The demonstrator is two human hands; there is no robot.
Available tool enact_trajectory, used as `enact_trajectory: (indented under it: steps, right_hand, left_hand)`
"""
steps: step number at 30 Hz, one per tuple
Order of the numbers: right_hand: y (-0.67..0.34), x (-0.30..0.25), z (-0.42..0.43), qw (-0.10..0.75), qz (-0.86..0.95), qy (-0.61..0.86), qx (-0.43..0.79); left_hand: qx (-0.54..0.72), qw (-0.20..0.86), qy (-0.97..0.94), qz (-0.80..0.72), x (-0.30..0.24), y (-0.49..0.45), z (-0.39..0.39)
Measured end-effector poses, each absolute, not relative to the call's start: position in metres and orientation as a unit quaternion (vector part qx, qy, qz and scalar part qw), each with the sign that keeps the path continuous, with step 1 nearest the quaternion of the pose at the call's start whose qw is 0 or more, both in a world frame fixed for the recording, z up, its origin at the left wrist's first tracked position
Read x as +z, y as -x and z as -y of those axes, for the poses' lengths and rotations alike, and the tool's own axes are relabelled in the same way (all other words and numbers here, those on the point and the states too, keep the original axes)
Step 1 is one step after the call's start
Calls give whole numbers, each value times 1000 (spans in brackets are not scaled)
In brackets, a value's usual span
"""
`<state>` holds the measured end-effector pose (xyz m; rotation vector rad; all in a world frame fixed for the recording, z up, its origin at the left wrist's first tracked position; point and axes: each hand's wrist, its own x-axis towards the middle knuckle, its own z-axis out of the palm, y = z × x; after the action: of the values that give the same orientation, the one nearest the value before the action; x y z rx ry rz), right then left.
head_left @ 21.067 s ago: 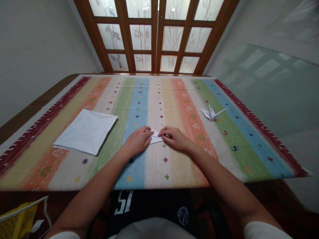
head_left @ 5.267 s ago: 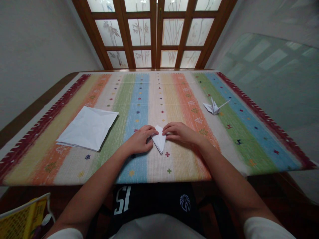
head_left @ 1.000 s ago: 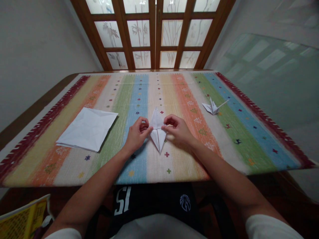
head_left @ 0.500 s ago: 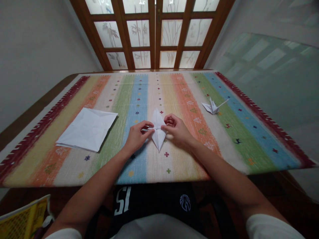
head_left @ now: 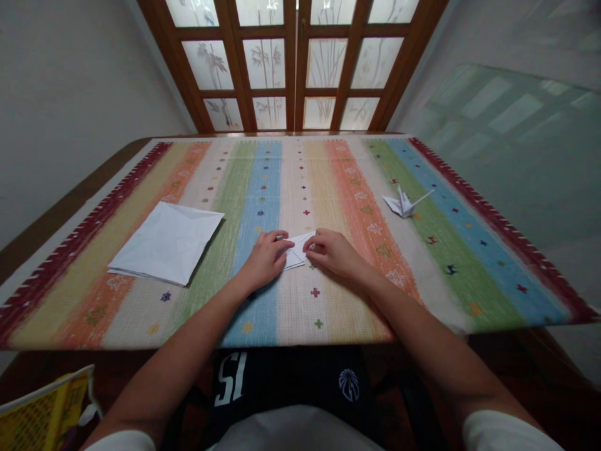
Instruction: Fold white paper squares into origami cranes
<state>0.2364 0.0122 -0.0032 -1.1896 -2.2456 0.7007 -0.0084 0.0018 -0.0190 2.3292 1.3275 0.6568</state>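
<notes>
A small folded white paper (head_left: 295,255) lies low over the striped cloth in front of me, with crease lines showing on its face. My left hand (head_left: 266,256) grips its left side between thumb and fingers. On the other side, my right hand (head_left: 331,252) pinches the right edge, its fingers curled. Parts of the paper are hidden behind the fingers of both hands. To the right, apart from my hands, stands a folded paper crane (head_left: 404,204). A stack of square white paper sheets (head_left: 166,243) lies to the left.
A striped tablecloth (head_left: 323,188) covers the table. A glass-paned wooden door (head_left: 297,69) is beyond its far edge. At lower left, below the table edge, is a yellow mesh bag (head_left: 42,413).
The paper was a long upright diamond with points towards and away from me. Now it is a shorter, turned shape between my hands. The crane and the sheets stay put.
</notes>
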Motion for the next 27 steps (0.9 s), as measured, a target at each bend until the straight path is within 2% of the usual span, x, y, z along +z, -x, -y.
enact_trajectory:
  steps: [3, 7, 13, 27]
  right_hand:
    - [-235, -5, -14, 268, 860, 365, 237]
    - [-235, -6, -14, 254, 874, 313, 272]
    - [-239, -3, -18, 240, 859, 312, 327]
    - [-244, -8, -27, 236, 860, 292, 346]
  left_hand:
    - [226, 191, -840, -455, -17, 8, 0]
    - [237, 229, -832, -446, -12, 6, 3]
    - [225, 244, -840, -430, 1, 11, 4]
    - [171, 245, -863, -408, 5, 20, 2]
